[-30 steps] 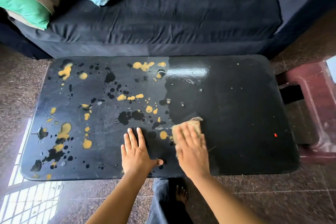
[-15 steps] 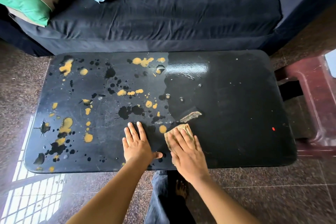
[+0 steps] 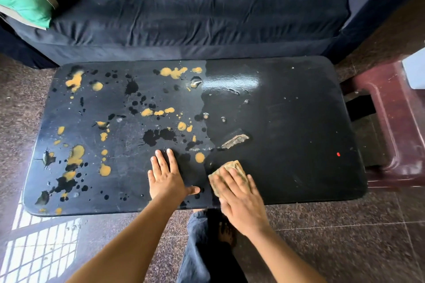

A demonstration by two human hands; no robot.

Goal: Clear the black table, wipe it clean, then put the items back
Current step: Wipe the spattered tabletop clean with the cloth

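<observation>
The black table [image 3: 299, 126] fills the middle of the view. Its left half carries yellow and black splatter stains [image 3: 76, 156]; its right half looks wet and dark. My right hand [image 3: 239, 197] presses flat, fingers straight, on a tan cloth [image 3: 226, 167] near the front edge. A pale smear of residue [image 3: 235, 140] lies just beyond the cloth. My left hand [image 3: 166, 178] rests flat on the table beside it, fingers spread, thumb pointing right.
A dark blue sofa [image 3: 207, 18] stands behind the table, with green, brown and light blue cushions [image 3: 25, 0] at its left. A maroon stool [image 3: 391, 126] stands to the right. My leg and foot [image 3: 207, 248] are below the front edge.
My right hand has dragged the cloth toward me, to the table's front edge, leaving the pale smear uncovered. My left hand stays put.
</observation>
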